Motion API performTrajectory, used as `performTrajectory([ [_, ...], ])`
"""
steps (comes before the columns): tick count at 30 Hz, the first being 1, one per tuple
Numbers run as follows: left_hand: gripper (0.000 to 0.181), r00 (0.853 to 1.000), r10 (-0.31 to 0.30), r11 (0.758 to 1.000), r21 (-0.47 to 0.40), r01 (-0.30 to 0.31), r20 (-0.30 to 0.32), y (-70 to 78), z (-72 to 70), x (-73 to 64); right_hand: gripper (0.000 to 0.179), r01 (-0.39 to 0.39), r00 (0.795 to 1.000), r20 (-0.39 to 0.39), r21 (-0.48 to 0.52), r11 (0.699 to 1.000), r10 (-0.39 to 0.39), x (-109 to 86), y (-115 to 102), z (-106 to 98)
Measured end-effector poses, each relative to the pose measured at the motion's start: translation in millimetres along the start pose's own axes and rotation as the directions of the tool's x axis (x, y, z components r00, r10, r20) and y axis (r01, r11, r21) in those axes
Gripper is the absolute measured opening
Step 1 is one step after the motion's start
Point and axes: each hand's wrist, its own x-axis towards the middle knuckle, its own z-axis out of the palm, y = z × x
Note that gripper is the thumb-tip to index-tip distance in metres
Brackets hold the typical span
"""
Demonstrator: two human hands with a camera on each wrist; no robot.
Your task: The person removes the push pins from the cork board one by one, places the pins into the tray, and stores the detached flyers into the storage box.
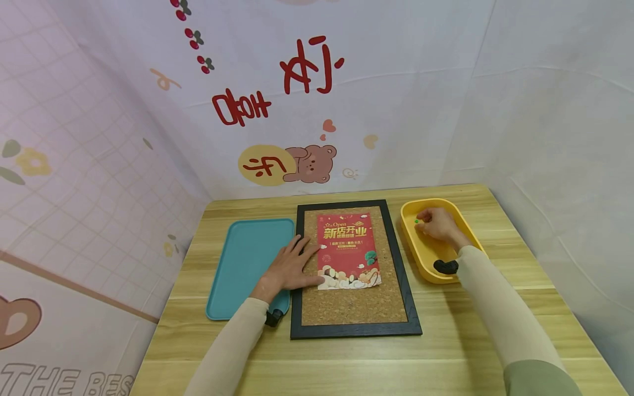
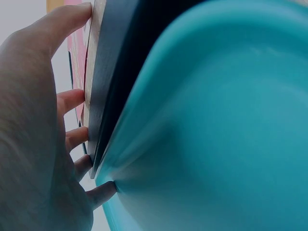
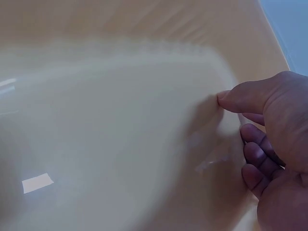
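Red poster: lying face up on the cork board [image 1: 354,308], poster [image 1: 346,247] set toward the far end, so there's a wider strip of bare cork on the near side.
Which way it points: headline end toward the wall, so the lettering reads right way up from the person's seat. Long axis runs near to far, roughly in line with the board's own long sides.
Left hand: this one [image 1: 287,268] has its fingers well spread, gripping nothing. Thumb is at the poster's lower left corner, another fingertip at its left edge, and from the wrist cam the little finger reaches the blue tray.
Right hand: down in the yellow tub [image 1: 426,250], hand [image 1: 438,223] with fingers bent and thumb near them. A tiny green bit [image 1: 416,221] sits right by the fingertips; honestly can't tell if it's pinched.
In the way: left hand covers part of the black frame, and that wrist sits over the blue tray's [image 1: 247,264] near right side. Right hand and wrist hide some of the tub.
Neighbours: blue tray just left of the board, tub to its right, all on a wood-grain table [image 1: 366,363].
Backdrop: white cloth [image 1: 421,137] with a cartoon bear [image 1: 312,165] and red characters.
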Motion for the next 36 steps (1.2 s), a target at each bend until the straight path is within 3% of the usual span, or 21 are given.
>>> performTrajectory([
  [9, 0.1, 1.0, -0.002, 1.0, 0.007, 0.002, 0.007, 0.5, -0.6, -0.2, 0.045, 0.022, 1.0, -0.004, -0.027, 0.999, -0.022, -1.4, 0, -1],
  [13, 0.1, 1.0, -0.002, 1.0, 0.008, 0.002, 0.008, 1.1, -1.4, -0.1, 0.053, 0.031, 0.999, 0.033, 0.013, 0.999, -0.031, -2.7, 1, -3],
  [18, 0.1, 1.0, -0.004, 1.0, 0.013, 0.004, 0.013, 1.0, -1.6, -0.2, 0.068, 0.048, 0.994, 0.093, 0.037, 0.998, -0.051, -10.4, -4, -11],
  [24, 0.1, 1.0, -0.007, 1.0, 0.02, 0.006, 0.015, 1.9, -1.5, -0.7, 0.084, 0.065, 0.991, 0.113, 0.017, 0.998, -0.066, -19.6, -5, -19],
  [36, 0.101, 1.0, -0.006, 1.0, 0.0, 0.006, 0.003, 3.4, -2.1, -0.1, 0.093, 0.118, 0.986, 0.111, 0.055, 0.991, -0.124, -40.7, -14, -32],
])
